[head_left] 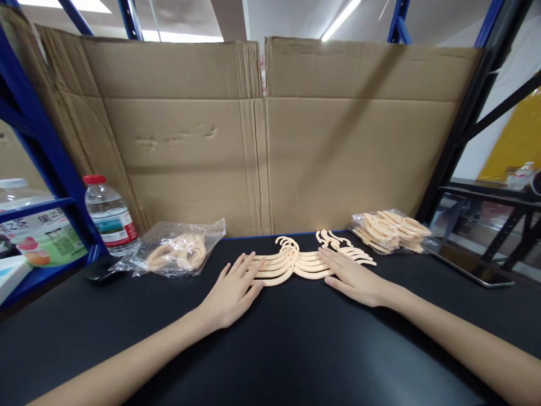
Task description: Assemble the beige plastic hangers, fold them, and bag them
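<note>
Several cream plastic hangers (296, 260) lie fanned out in a small stack on the black table (279, 344). My left hand (232, 290) lies flat, fingers stretched out, its fingertips on the left ends of the hangers. My right hand (353, 279) also lies flat and open, fingers resting on the right ends. A few more loose hangers (338, 242) lie just behind the stack, near my right hand.
A clear plastic bag of hangers (177, 252) sits at the left, bagged hanger packs (391, 230) at the right. A water bottle (110, 215) stands far left by a blue rack post. A cardboard wall (262, 135) closes the back. A tablet (465, 264) lies at right.
</note>
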